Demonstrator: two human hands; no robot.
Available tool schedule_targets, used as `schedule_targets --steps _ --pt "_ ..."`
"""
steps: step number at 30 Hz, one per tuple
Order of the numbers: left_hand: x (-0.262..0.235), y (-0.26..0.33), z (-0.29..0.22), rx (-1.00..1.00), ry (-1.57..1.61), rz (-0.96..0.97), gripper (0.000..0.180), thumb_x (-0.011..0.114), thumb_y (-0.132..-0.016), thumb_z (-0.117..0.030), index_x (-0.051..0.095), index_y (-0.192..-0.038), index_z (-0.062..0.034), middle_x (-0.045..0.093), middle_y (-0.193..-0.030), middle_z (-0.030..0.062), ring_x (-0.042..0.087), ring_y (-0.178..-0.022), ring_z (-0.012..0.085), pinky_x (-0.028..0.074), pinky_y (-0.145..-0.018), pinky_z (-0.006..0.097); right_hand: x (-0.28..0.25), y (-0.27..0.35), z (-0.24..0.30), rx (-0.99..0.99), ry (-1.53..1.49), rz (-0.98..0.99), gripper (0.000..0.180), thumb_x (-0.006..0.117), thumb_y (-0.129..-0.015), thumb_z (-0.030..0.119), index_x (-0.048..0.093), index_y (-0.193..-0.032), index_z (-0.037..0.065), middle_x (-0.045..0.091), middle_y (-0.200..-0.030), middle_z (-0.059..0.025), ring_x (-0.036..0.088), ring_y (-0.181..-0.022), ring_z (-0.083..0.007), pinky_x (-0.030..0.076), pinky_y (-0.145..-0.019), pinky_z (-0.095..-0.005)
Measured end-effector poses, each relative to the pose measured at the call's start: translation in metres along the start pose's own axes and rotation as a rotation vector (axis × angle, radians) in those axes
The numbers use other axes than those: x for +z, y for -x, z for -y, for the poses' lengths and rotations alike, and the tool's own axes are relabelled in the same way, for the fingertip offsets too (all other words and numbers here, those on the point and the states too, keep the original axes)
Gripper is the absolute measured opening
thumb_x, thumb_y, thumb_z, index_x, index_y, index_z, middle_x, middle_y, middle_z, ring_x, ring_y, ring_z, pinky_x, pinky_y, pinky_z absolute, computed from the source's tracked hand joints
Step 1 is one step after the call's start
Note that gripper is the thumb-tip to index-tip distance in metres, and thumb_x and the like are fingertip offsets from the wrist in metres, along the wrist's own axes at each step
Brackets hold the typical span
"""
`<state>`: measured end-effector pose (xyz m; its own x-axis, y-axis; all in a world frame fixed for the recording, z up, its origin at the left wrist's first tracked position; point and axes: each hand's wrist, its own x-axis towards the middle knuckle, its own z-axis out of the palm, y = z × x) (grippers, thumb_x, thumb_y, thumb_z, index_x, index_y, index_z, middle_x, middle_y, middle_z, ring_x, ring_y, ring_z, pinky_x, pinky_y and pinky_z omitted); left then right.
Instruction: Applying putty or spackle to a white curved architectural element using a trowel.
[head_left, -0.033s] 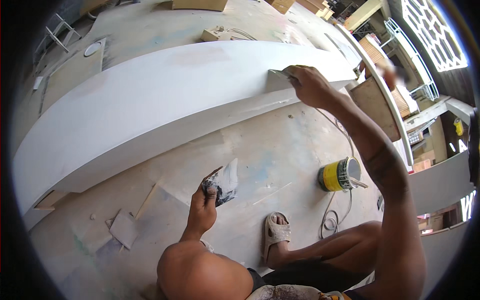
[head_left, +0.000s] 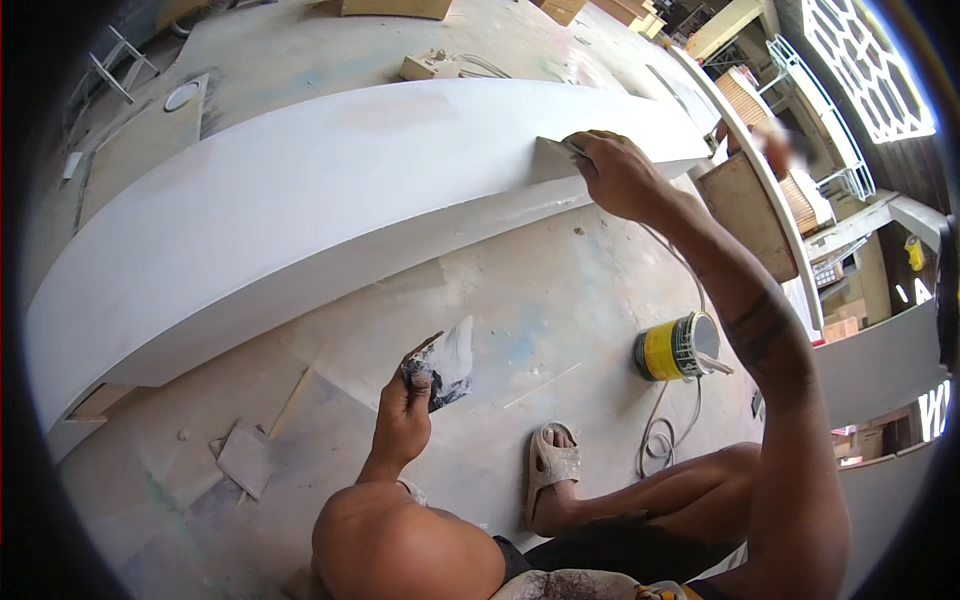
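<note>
A long, curved white panel [head_left: 300,170] lies across the floor in front of me, its edge facing me. My right hand [head_left: 625,175] reaches out to its far right part and grips a thin putty knife [head_left: 553,147]. The blade lies low against the panel's upper face by the near edge. Its handle is mostly hidden under my fingers. Closer to my body, above my knee, my left hand [head_left: 402,415] is closed round a flat plate [head_left: 452,362] smeared with white and black paste. The plate is apart from the panel.
A yellow and dark paint can [head_left: 665,350] with a stick in it stands on the floor at right, beside a loose cable [head_left: 655,445]. Scrap boards [head_left: 245,460] lie at lower left. A power strip [head_left: 430,66] lies beyond the panel. Another person [head_left: 775,150] is at far right.
</note>
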<state>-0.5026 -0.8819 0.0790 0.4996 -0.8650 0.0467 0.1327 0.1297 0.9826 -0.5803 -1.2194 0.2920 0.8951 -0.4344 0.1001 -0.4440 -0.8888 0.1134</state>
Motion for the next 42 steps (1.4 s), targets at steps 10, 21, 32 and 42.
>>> schedule_targets --steps 10,21,32,42 --pt "-0.005 -0.011 0.016 -0.054 0.044 -0.03 0.034 0.045 -0.109 -0.026 0.058 -0.123 0.0026 0.065 -0.107 0.0038 0.054 -0.097 0.0107 0.045 -0.092 0.029 -0.03 0.015 0.016 0.067 -0.224 0.01 0.028 0.057 -0.099 0.014 0.065 -0.118 -0.005 0.071 -0.091 -0.0247 0.071 -0.081 -0.0358 0.055 -0.078 -0.0459" --pt "-0.005 -0.004 0.024 -0.043 0.032 -0.039 0.033 0.044 -0.11 -0.024 0.056 -0.124 0.0027 0.064 -0.111 0.0052 0.055 -0.101 0.0117 0.045 -0.094 0.03 -0.01 -0.017 0.008 0.33 -0.166 0.052 0.029 0.059 -0.097 0.019 0.067 -0.114 -0.003 0.071 -0.093 -0.0251 0.07 -0.081 -0.0376 0.054 -0.078 -0.0472" --pt "0.0 -0.006 0.015 -0.393 0.487 -0.087 0.034 0.047 -0.108 -0.026 0.057 -0.129 -0.0012 0.066 -0.117 0.0107 0.059 -0.107 0.0181 0.046 -0.096 0.033 -0.038 0.014 0.106 -0.101 -0.422 0.267 0.026 0.055 -0.103 0.014 0.065 -0.12 -0.002 0.071 -0.091 -0.0206 0.071 -0.078 -0.0281 0.057 -0.072 -0.0414" --pt "0.039 -0.029 -0.014 -0.605 1.299 0.388 0.045 0.047 -0.107 -0.029 0.042 -0.144 -0.0034 0.059 -0.13 0.0153 0.064 -0.114 0.0276 0.053 -0.098 0.045 0.002 0.141 0.102 -0.993 -0.304 0.039 0.056 0.062 -0.091 0.011 0.051 -0.146 0.016 0.049 -0.136 -0.0136 0.054 -0.127 -0.0304 0.052 -0.102 -0.0437"
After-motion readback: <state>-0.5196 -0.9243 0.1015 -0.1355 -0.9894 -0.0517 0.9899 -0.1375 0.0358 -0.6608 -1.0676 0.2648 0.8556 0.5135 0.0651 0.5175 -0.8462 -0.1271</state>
